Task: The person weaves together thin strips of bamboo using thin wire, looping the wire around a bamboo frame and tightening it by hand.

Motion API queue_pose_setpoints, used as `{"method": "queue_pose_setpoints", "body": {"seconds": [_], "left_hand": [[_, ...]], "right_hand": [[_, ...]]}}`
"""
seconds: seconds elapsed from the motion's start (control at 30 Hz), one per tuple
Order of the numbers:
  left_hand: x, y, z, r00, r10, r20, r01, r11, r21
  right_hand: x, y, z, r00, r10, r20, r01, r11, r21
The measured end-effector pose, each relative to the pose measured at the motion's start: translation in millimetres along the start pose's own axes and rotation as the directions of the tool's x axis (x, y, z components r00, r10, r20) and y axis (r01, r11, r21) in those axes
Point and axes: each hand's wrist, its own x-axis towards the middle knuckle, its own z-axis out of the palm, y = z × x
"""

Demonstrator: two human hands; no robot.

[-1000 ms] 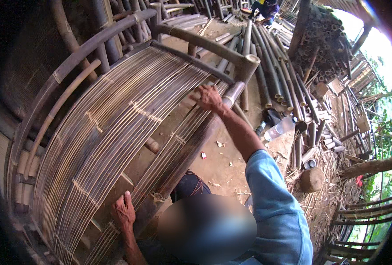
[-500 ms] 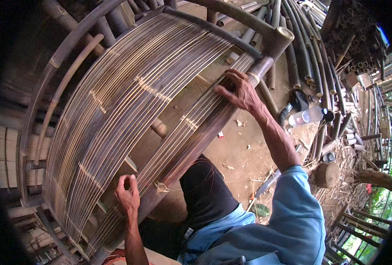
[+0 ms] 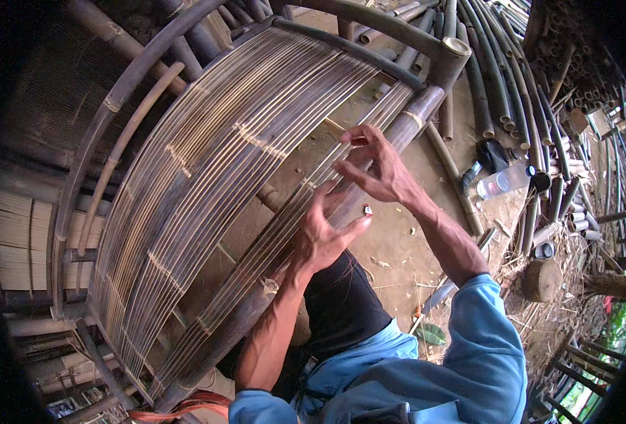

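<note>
A bamboo bench frame carries a seat of thin split-bamboo strips, dark with pale edges and light joints. Nearer me, a narrower band of strips runs beside the thick dark front pole, with a gap between it and the wider part. Over the middle of this band is my left hand, thumb and fingers apart and nothing seen in it. My right hand hovers just beyond, by the front pole, its fingers bent and spread; no held thing shows. Whether either hand touches the strips is unclear.
Bamboo poles lie at the far right. A clear plastic bottle and a wood stump are on the dirt floor to the right. Reddish cord lies at the lower left, and a curved bamboo armrest rises at the left.
My left hand has moved up and right along the band, its fingers spreading. The right hand has come back toward me from the band's far end. The view has shifted slightly.
</note>
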Motion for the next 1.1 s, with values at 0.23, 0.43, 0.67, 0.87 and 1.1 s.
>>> {"method": "queue_pose_setpoints", "body": {"seconds": [0.23, 0.43, 0.67, 0.87, 1.1], "left_hand": [[22.8, 4.4, -46.2, 0.896, -0.206, 0.393, 0.431, 0.616, -0.659], [5.6, -84.2, -161.8, 0.882, -0.457, 0.117, 0.372, 0.521, -0.768], [53.4, -103.5, -134.6, 0.936, -0.339, -0.097, 0.351, 0.879, 0.321], [162.7, -73.8, -5.5, 0.969, -0.192, 0.152, 0.086, 0.848, 0.522], [204.4, -106.1, 83.0, 0.939, -0.343, -0.032, 0.343, 0.928, 0.144]], "right_hand": [[36.5, -17.1, -52.1, 0.981, -0.064, 0.182, 0.049, 0.995, 0.087], [72.3, 66.8, -80.9, 0.978, 0.125, 0.164, -0.082, 0.965, -0.249], [109.4, 111.7, -49.1, 0.897, 0.048, 0.439, 0.154, 0.898, -0.412], [122.4, 156.6, -10.0, 0.815, 0.137, 0.564, 0.159, 0.881, -0.445], [141.1, 122.2, 12.3, 0.549, 0.413, 0.727, 0.188, 0.787, -0.588]]}}
